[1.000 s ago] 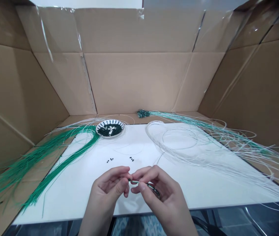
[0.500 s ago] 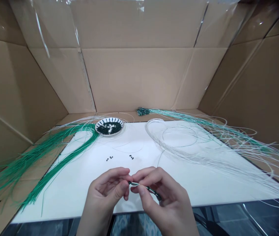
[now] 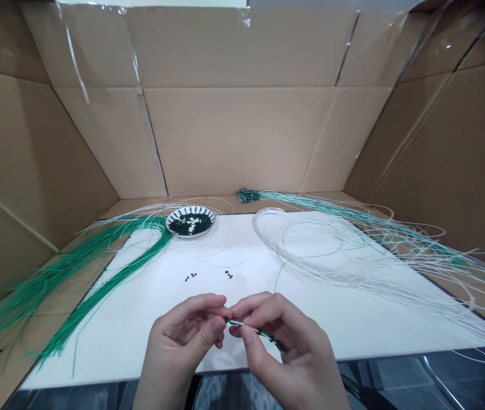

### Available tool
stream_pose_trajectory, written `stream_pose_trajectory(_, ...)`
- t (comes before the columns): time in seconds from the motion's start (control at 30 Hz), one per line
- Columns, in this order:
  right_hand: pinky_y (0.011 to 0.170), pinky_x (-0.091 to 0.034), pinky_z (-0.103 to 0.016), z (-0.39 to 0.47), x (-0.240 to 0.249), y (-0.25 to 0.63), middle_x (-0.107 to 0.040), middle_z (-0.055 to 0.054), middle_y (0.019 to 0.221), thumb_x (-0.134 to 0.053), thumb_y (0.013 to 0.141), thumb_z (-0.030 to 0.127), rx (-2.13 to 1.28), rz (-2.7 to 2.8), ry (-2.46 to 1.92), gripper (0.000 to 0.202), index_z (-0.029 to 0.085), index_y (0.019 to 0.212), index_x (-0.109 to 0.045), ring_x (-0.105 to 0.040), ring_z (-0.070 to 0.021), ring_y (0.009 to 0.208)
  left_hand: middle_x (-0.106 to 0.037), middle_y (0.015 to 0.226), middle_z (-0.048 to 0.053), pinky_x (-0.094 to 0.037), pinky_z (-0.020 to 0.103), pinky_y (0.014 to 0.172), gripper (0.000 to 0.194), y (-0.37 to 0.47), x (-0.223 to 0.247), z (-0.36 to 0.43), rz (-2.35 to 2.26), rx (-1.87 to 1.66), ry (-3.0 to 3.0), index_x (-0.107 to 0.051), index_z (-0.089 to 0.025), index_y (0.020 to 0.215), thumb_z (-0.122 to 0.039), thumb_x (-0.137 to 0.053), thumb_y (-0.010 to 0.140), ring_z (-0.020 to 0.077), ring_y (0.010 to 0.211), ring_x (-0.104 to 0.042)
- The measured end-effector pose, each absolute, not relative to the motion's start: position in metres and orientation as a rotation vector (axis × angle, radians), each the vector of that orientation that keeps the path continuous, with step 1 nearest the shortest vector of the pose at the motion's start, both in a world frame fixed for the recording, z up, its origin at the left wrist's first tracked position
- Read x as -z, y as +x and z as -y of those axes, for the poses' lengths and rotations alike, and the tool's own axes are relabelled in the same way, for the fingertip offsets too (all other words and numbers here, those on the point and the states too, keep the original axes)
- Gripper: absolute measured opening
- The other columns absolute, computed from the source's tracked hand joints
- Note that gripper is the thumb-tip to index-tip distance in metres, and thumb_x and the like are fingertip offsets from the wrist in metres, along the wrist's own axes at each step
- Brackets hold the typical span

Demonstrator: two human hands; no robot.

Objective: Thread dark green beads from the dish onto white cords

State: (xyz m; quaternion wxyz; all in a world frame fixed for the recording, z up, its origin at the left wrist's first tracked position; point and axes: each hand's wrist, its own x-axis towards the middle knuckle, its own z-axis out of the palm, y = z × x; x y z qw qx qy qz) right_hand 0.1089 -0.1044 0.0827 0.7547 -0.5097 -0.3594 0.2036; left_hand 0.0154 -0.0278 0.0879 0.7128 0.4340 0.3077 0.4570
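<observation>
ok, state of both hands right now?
Left hand: closed, pinching the left end of a thin green-and-white strand.
Right hand: closed, pinching the same strand farther right.

Matt cardboard walls [image 3: 238, 136] bear glossy tape [image 3: 246, 21], the white tabletop [image 3: 140, 324] looks smooth, the dish [image 3: 177, 214] glazed, and the held strand [image 3: 235, 323] sleek.
</observation>
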Motion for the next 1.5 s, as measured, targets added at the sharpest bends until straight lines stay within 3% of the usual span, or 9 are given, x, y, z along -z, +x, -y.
stream_pose_trajectory(0.4,0.076,-0.06,-0.013,0.106,-0.074,0.117,-0.079,0.006,0.088,-0.064,0.078,0.001,-0.4,0.927,-1.108,0.027,0.027,0.079,-0.072,-0.077,-0.0093,0.083,-0.079,0.064,0.001,-0.056,0.015,0.056,0.025,0.016,-0.079,0.027,-0.646,-1.112,1.117,-0.087,-0.026,0.072,-0.043,-0.099,0.057,0.0124,0.06,-0.067)
stream_pose_trajectory(0.57,0.077,-0.059,-0.011,0.105,-0.075,0.117,-0.079,0.008,0.088,-0.063,0.078,0.001,-0.398,0.919,-1.106,0.028,0.027,0.079,-0.072,-0.076,-0.0077,0.084,-0.08,0.067,0.0,-0.059,0.018,0.061,0.013,0.015,-0.076,0.025,-0.611,-1.149,1.214,-0.088,-0.031,0.074,-0.033,-0.096,0.064,0.0157,0.065,-0.072)
stream_pose_trajectory(1.5,0.074,-0.057,-0.019,0.108,-0.083,0.117,-0.078,0.004,0.08,-0.065,0.074,0.013,-0.56,0.793,-1.23,0.013,0.025,0.07,-0.064,-0.073,-0.0122,0.08,-0.08,0.072,-0.004,-0.057,0.012,0.065,0.007,0.011,-0.073,0.026,-0.586,-1.216,1.431,-0.087,-0.034,0.079,-0.038,-0.091,0.074,0.0116,0.068,-0.072)
